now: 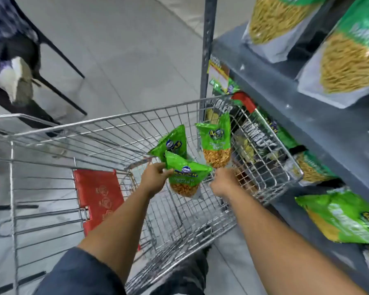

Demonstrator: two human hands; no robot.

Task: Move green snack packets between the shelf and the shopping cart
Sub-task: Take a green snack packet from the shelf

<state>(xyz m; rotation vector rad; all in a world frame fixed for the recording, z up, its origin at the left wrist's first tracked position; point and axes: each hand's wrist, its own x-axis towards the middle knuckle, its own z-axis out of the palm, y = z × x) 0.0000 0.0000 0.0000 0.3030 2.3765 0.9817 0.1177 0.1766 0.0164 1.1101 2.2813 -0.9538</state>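
Note:
Both my arms reach down into the wire shopping cart (107, 122). My left hand (156, 177) pinches the left edge of a green snack packet (184, 177) with yellow sticks showing at its bottom. My right hand (224, 182) is at that packet's right corner, fingers curled; its grip is hidden. A second green packet (175, 143) lies just behind, and a third (216, 141) leans upright against the cart's far right corner. The grey shelf (307, 107) stands at my right with more green packets, one (341, 218) on the lower level.
The cart's red child seat flap (98, 199) is folded down at the left. Large packets of yellow sticks (349, 60) stand on the upper shelf. Dark bags (258, 137) fill a lower shelf behind the cart. A black chair leg (58, 92) and a seated person are at far left.

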